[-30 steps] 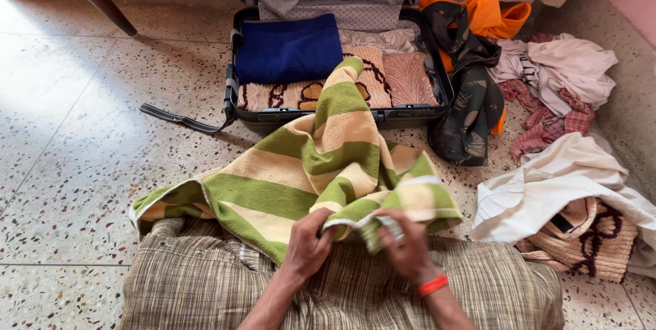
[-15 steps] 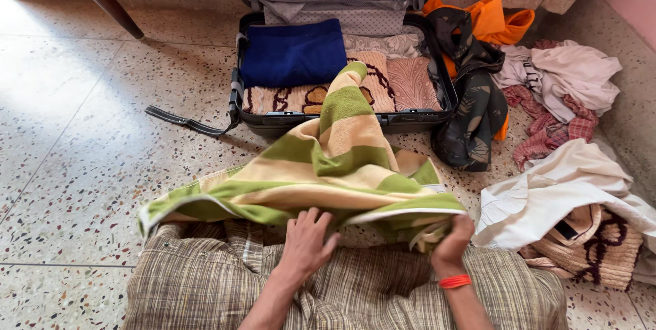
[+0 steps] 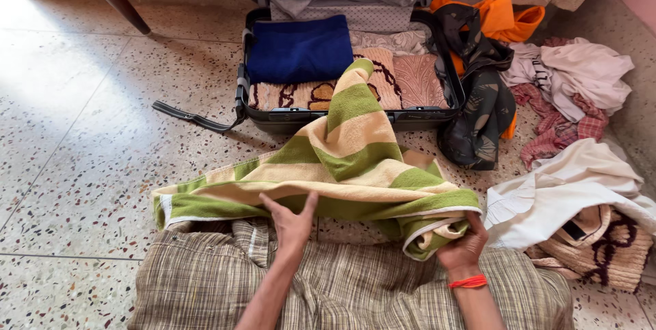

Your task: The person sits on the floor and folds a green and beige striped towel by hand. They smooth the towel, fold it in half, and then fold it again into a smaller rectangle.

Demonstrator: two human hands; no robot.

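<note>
From the head camera, one terry towel (image 3: 342,159) in broad green and cream stripes lies rumpled on the speckled terrazzo floor (image 3: 89,139), its far end draped over the front edge of one open dark suitcase (image 3: 348,119), its near edge on the person's checked woven lap cloth (image 3: 355,289). The left hand (image 3: 292,221) is spread flat, fingers apart, resting palm-down on the towel's near hem. The right hand (image 3: 465,244), wearing an orange wristband, is curled around the towel's bunched right corner. Inside the suitcase lie one folded blue towel (image 3: 299,48) and patterned beige cloths. Loose crumpled garments (image 3: 567,186) are heaped along the floor's right edge.
</note>
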